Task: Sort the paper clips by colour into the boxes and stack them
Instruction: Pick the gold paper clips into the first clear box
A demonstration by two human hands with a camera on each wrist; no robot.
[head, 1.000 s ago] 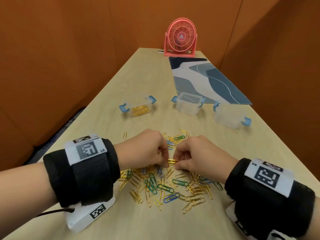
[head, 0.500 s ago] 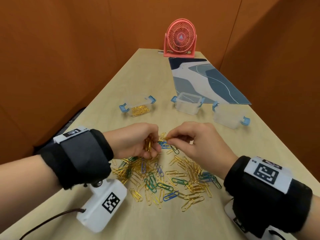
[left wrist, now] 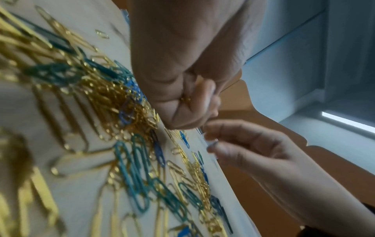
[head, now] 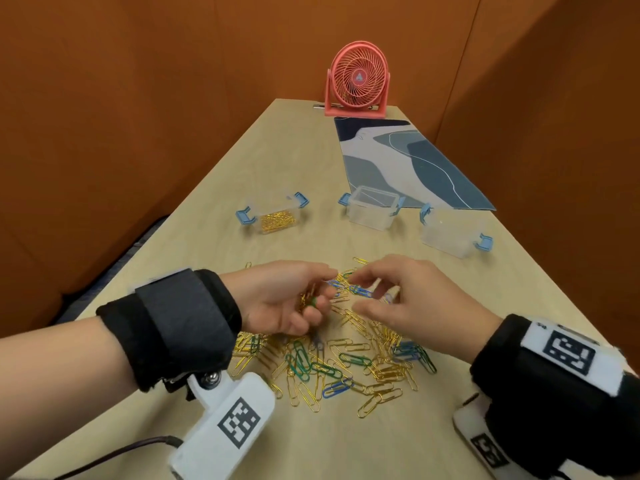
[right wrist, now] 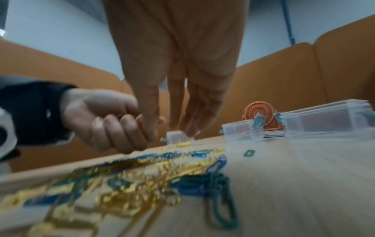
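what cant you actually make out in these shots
- Clips in the left hand: the count is hidden by curled fingers in the head view.
- Right hand: whether it holds a clip; motion blur, all views.
- Right box: contents unclear behind frosted walls, head view.
- Paper clip pile: smeared, right wrist view.

table (head: 214, 216), paper clips (head: 332, 368), boxes (head: 372, 209), mat (head: 415, 168), fan (head: 356, 84)

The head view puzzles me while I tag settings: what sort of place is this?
Probably an office desk booth: a long pale wooden table enclosed by orange padded partition walls, with a small coral-pink desk fan and a blue-and-white patterned desk mat at its far end.
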